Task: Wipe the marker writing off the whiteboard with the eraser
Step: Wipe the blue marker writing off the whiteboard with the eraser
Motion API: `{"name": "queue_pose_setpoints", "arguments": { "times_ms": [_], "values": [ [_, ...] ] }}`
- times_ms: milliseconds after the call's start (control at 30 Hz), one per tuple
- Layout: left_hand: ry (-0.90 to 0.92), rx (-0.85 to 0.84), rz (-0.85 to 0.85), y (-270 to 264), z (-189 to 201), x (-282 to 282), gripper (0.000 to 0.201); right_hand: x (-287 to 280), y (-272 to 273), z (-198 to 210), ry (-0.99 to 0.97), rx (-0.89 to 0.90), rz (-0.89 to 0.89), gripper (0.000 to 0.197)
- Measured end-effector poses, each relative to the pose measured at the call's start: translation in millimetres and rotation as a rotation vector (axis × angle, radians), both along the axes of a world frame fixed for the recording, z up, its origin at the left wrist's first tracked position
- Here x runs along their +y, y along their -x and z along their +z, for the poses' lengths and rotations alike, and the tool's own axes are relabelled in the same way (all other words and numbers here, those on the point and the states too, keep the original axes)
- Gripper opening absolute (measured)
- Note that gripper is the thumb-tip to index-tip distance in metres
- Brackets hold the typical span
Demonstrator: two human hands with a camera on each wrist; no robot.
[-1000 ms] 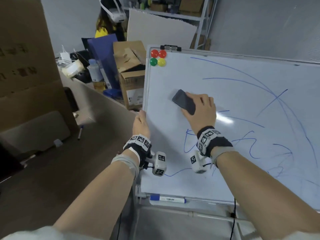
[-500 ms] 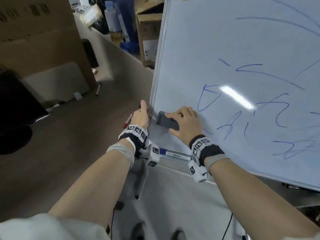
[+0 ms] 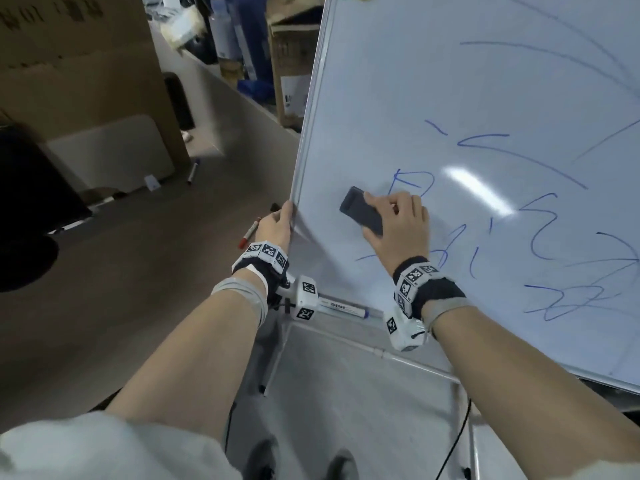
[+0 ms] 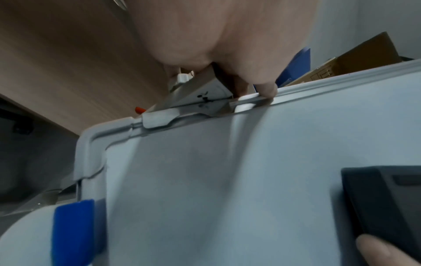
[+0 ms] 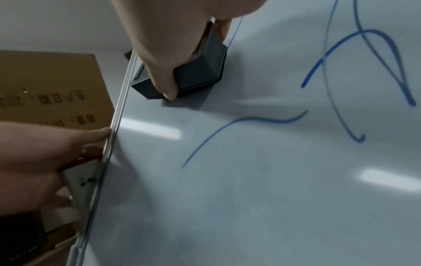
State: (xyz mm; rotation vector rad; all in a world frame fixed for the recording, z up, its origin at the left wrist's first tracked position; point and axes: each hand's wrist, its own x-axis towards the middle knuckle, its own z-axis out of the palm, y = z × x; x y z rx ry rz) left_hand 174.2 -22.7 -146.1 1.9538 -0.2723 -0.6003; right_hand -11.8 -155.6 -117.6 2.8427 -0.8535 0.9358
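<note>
Eraser point(image 3: 362, 212): gripped in right hand point(image 3: 398, 226), pressed flat to whiteboard point(image 3: 450, 98) near its lower left, beside blue writing point(image 3: 540, 223) (mostly unwiped). Board edge clasped by left hand point(image 3: 275, 225), presumably steadying it.

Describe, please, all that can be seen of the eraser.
The eraser is a dark grey block, plastic by its look, with slanted sides. It lies flat against the whiteboard, near its left edge, beside blue marker writing. The right hand grips it, thumb on one side and fingers over the back.
</note>
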Motion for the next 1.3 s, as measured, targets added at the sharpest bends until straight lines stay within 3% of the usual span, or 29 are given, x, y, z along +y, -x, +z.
{"name": "queue_pose_setpoints", "arguments": {
  "times_ms": [133, 300, 400, 533, 667, 767, 867, 967, 1033, 1100, 1233, 1300],
  "values": [
    [-0.032, -0.065, 0.015, 4.5, -5.6, 2.1, 0.051, 10.2, 3.0, -28.0, -0.018, -0.022, 0.084, 0.059],
    [-0.109, -0.139, 0.031, 12.3, -4.9, -0.5, 0.06, 39.4, 29.0, -79.9, -0.005, 0.268, 0.263, 0.066],
    [-0.12, -0.135, 0.047, 19.9, 2.9, -1.8, 0.059, 28.8, 35.3, -55.1, 0.022, 0.261, 0.211, 0.065],
    [-0.108, -0.09, 0.143, 26.4, 27.1, -1.7, 0.07, -9.4, 38.5, 11.2, 0.031, 0.158, 0.052, 0.061],
    [-0.039, -0.156, 0.082, 26.4, 63.2, -29.5, 0.048, -41.9, 34.2, 61.8, 0.036, 0.054, -0.084, 0.052],
    [0.07, -0.145, 0.115, 20.2, 60.7, -51.6, 0.045, -49.2, 31.9, 62.5, 0.044, -0.079, -0.148, 0.05],
    [0.133, -0.132, 0.191, 20.9, 40.3, -52.1, 0.045, -40.6, 32.7, 23.3, 0.035, -0.141, -0.051, 0.054],
    [0.152, -0.133, 0.238, 23.2, 33.1, -53.6, 0.046, -23.1, 39.4, -23.0, 0.027, 0.061, 0.21, 0.058],
    [0.156, -0.13, 0.248, 23.1, 35.4, -55.1, 0.046, -13.3, 41.4, -33.8, 0.023, 0.181, 0.286, 0.061],
    [0.166, -0.131, 0.255, 26.7, 37.2, -57.5, 0.046, -19.1, 39.8, -11.8, 0.011, 0.181, 0.233, 0.059],
    [0.117, -0.161, 0.293, 33.9, 34.7, -56.8, 0.046, -61.4, 35.9, 67.3, -0.009, -0.125, -0.103, 0.051],
    [0.115, -0.179, 0.295, 36.8, 36.6, -58.6, 0.046, -78.2, 39.5, 81.2, 0.0, -0.204, -0.144, 0.05]
  ]
}}
